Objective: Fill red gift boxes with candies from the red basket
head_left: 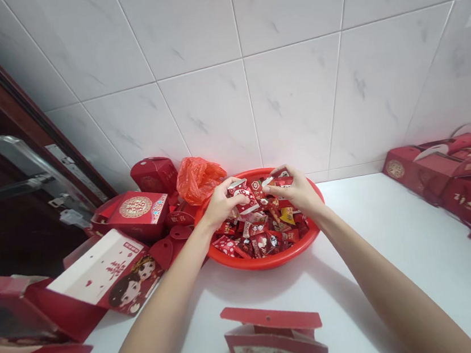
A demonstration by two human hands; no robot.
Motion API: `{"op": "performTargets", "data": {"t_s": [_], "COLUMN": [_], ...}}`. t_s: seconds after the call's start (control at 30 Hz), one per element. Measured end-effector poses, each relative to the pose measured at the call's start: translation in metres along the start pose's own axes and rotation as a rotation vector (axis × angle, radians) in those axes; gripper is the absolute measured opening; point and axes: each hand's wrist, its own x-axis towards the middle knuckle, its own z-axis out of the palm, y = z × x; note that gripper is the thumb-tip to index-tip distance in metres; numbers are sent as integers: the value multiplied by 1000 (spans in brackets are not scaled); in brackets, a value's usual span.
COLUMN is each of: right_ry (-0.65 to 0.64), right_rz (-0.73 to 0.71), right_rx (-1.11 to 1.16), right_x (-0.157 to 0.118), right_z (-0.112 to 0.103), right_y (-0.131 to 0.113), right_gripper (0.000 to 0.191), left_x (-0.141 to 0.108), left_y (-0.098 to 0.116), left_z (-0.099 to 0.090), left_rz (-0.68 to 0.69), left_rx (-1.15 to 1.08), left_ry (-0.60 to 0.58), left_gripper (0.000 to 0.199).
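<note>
A round red plastic basket stands on the white table against the wall, full of wrapped candies in red, white and yellow. Over its left part my left hand is closed on a red-and-white wrapped candy, thumb across the front. My right hand is above the basket's right side, its thumb and fingers pinching a small wrapped candy with a whitish edge. Close to me, between my forearms, a red gift box with a printed figure stands upright, its top flap raised.
Several red gift boxes are heaped at the left, some opened out, beside a crumpled red plastic bag. More red boxes stand along the right. A tiled wall rises behind; a dark door with a metal handle is at the left.
</note>
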Motion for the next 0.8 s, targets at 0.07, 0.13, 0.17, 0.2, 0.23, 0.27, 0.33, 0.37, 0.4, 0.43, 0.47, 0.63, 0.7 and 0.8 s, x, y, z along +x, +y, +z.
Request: {"op": "performTargets", "data": {"t_s": [0.07, 0.13, 0.17, 0.2, 0.23, 0.27, 0.33, 0.37, 0.4, 0.43, 0.47, 0.63, 0.7, 0.8], "right_ry": [4, -9, -26, -50, -76, -98, -129, -140, -150, -160, -172, -283, -340, -357], "right_rz": [-27, -41, -32, -11, 16, 43, 87, 108, 127, 142, 149, -64, -133, -121], "right_rx": [-8, 9, 34, 67, 104, 141, 200, 216, 218, 205, 173, -116, -153, -125], "right_x": [-1, -2, -2, -3, -3, -3, -4, -4, -5, -5, -6, -9, -12, -20], "right_z": [0, 0, 1, 1, 1, 1, 0, 0, 0, 1, 1, 3, 3, 3], "right_y": [-1, -3, -3, -4, -4, -5, -6, -7, -8, -10, -11, -20, -26, -36], "right_gripper": [46, 45, 45, 45, 44, 43, 42, 42, 43, 44, 44, 36, 32, 33], "left_x": [-1, -2, -2, -2, -2, -2, -2, -2, -2, -3, -4, -20, -29, -45], "left_y": [1, 2, 2, 2, 2, 1, 0, 0, 0, 1, 1, 7, 11, 18], "left_z": [1, 2, 2, 2, 1, 1, 0, 0, 0, 0, 1, 4, 4, 3], "left_rz": [-3, -5, -6, -7, -5, -3, 2, 5, 13, 26, 45, 144, 143, 100], "left_rx": [20, 42, 48, 51, 51, 51, 56, 62, 76, 97, 123, 178, 137, 19], "left_ry": [-22, -56, -76, -95, -110, -122, -139, -145, -151, -160, -171, -173, -147, -127], "left_gripper": [38, 39, 38, 38, 38, 38, 39, 39, 38, 38, 37, 48, 57, 67]}}
